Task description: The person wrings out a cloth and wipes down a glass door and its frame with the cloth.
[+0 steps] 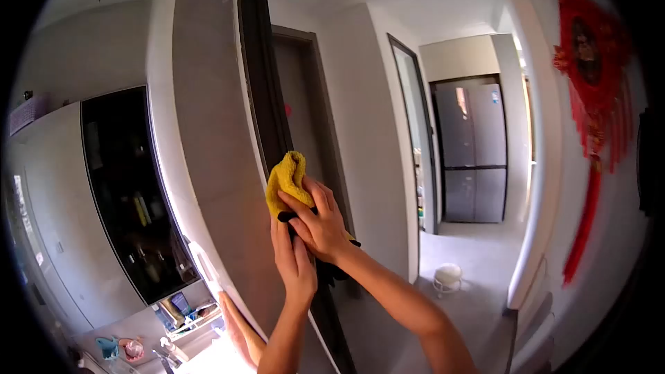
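Note:
A yellow cloth (285, 181) lies bunched against the dark vertical frame (267, 76) near the middle of the view. My right hand (320, 225) is closed on the cloth from the right, its fingers pressed into the lower folds. Just below and to the left, my left hand (294, 263) reaches up along the frame, its fingertips at the cloth's lower edge and partly hidden by my right hand. A small dark piece shows under the cloth, between the hands.
Left of the frame stand a wall panel, a dark glass cabinet (135, 194) and a cluttered counter shelf. A grey refrigerator (474, 145) and a white round bin (448, 277) are in the room beyond. A red tasselled ornament (589, 55) hangs at right.

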The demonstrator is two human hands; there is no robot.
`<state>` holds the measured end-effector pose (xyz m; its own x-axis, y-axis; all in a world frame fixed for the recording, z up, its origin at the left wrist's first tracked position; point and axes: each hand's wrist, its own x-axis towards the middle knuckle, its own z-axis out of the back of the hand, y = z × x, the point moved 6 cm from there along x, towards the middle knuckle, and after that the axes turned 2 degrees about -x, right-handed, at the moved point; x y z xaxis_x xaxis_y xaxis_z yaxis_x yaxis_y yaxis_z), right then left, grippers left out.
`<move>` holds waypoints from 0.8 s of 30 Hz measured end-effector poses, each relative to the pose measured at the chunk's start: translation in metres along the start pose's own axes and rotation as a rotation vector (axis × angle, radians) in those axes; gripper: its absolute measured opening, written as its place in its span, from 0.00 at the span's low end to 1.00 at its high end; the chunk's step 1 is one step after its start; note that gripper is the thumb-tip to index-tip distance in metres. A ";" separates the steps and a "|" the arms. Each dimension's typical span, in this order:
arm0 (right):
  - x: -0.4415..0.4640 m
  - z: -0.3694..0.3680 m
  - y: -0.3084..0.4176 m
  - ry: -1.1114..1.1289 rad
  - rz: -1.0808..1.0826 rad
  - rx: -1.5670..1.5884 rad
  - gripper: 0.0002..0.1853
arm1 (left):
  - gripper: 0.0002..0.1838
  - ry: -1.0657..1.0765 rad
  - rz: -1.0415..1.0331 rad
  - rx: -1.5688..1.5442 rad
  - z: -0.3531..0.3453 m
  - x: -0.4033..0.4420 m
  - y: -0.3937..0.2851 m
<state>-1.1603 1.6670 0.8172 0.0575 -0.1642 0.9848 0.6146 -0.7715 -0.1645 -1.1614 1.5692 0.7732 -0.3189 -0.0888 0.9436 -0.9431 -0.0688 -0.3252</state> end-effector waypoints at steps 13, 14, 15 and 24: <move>0.059 0.002 -0.027 -0.279 0.143 0.149 0.16 | 0.32 -0.239 -0.088 0.426 -0.024 -0.002 -0.024; 0.053 0.001 -0.026 -0.302 0.185 0.148 0.13 | 0.32 -0.300 -0.055 0.355 -0.025 -0.003 -0.019; 0.049 0.000 -0.024 -0.325 0.224 0.146 0.10 | 0.31 -0.359 -0.025 0.280 -0.024 -0.006 -0.013; 0.130 0.004 -0.050 -0.523 0.187 0.491 0.08 | 0.26 -0.604 -0.183 0.577 -0.049 0.001 -0.017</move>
<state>-1.1803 1.6871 0.9542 0.4878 0.1431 0.8611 0.8318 -0.3755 -0.4088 -1.1502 1.6188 0.7826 0.0931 -0.5297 0.8431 -0.7275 -0.6142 -0.3056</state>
